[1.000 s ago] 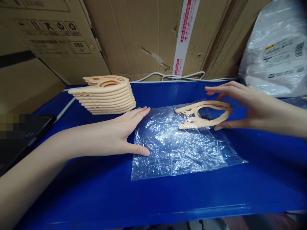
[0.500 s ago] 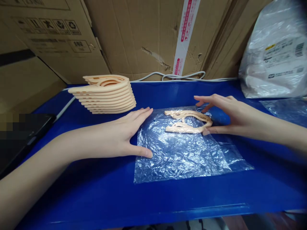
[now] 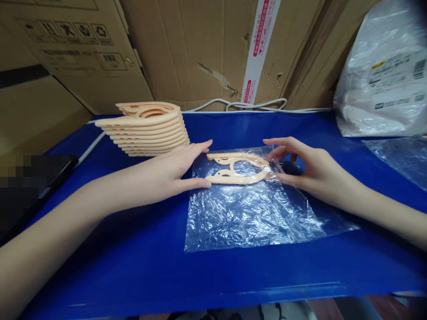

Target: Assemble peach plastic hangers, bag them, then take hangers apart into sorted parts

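A beige plastic folding clothes hanger (image 3: 240, 179), folded up, lies flat at the upper part of a clear plastic bag (image 3: 243, 222). My right hand (image 3: 305, 166) holds its curved right end between thumb and fingers. Whether those fingertips are inside the bag's film I cannot tell. My left hand (image 3: 182, 166) rests at the bag's upper left with thumb and fingers spread, the thumb tip touching the hanger's lower left arm. Behind my left hand stands a neat stack of matching folded hangers (image 3: 150, 133).
Cardboard boxes (image 3: 200, 53) line the back of the blue table (image 3: 200, 275). A white cable (image 3: 256, 106) runs along the rear edge. At right are a labelled plastic package (image 3: 383, 75) and another clear bag (image 3: 400, 155). A dark device (image 3: 40, 191) lies at left.
The hanger has slid left across the bag with my right hand following. My left hand has shifted up and slightly left, its thumb now at the hanger's end.
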Demonstrator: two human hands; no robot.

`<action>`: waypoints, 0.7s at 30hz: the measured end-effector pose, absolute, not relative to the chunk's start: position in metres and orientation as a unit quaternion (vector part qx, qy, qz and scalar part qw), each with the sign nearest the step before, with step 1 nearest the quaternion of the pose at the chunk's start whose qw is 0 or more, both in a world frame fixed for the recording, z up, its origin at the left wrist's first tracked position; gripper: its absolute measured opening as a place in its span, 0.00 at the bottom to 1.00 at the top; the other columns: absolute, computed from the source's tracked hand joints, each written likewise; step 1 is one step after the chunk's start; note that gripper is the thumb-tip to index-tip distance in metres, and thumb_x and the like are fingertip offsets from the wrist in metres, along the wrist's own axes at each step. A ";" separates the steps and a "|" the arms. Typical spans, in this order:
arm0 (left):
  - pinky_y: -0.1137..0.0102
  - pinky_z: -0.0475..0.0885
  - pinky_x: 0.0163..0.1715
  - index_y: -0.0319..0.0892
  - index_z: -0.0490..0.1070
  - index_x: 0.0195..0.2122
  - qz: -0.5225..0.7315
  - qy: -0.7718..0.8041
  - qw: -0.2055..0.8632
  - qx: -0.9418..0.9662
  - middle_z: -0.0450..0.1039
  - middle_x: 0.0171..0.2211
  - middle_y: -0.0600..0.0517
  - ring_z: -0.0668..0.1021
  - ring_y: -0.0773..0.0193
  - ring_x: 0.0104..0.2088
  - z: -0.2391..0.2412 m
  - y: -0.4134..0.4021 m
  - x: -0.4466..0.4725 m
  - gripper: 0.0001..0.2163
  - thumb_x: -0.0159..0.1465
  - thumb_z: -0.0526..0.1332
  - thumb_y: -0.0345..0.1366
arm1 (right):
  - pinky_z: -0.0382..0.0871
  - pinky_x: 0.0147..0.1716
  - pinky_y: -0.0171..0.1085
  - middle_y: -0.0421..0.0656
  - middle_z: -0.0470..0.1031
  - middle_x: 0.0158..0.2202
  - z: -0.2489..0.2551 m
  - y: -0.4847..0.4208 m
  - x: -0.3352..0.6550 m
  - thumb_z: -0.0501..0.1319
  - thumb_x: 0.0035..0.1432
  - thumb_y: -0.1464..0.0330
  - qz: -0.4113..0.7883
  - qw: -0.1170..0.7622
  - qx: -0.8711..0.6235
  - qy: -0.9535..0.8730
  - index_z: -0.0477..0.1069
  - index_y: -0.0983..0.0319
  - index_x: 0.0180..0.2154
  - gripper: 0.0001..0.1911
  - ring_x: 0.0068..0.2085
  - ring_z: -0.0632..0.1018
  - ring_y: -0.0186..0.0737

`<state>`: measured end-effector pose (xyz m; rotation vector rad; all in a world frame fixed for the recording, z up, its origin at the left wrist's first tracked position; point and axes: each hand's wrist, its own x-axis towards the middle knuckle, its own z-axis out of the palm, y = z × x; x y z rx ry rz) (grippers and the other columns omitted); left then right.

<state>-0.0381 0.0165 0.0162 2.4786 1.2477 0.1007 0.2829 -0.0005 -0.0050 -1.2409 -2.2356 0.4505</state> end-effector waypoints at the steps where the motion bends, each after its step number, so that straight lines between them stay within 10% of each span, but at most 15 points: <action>1: 0.57 0.56 0.69 0.44 0.43 0.75 0.043 0.442 0.181 0.877 0.52 0.73 0.45 0.61 0.49 0.71 0.016 0.017 -0.037 0.42 0.67 0.56 0.60 | 0.75 0.43 0.48 0.45 0.80 0.42 -0.006 -0.002 0.281 0.65 0.61 0.52 0.156 0.271 -0.466 -0.828 0.66 0.57 0.60 0.30 0.41 0.80 0.48; 21: 0.59 0.65 0.61 0.47 0.63 0.66 0.065 0.393 0.148 0.905 0.63 0.66 0.47 0.70 0.49 0.61 0.019 0.018 -0.038 0.31 0.68 0.54 0.60 | 0.76 0.40 0.47 0.45 0.83 0.43 -0.001 -0.004 0.279 0.64 0.63 0.57 0.156 0.265 -0.468 -0.828 0.67 0.55 0.58 0.25 0.42 0.83 0.49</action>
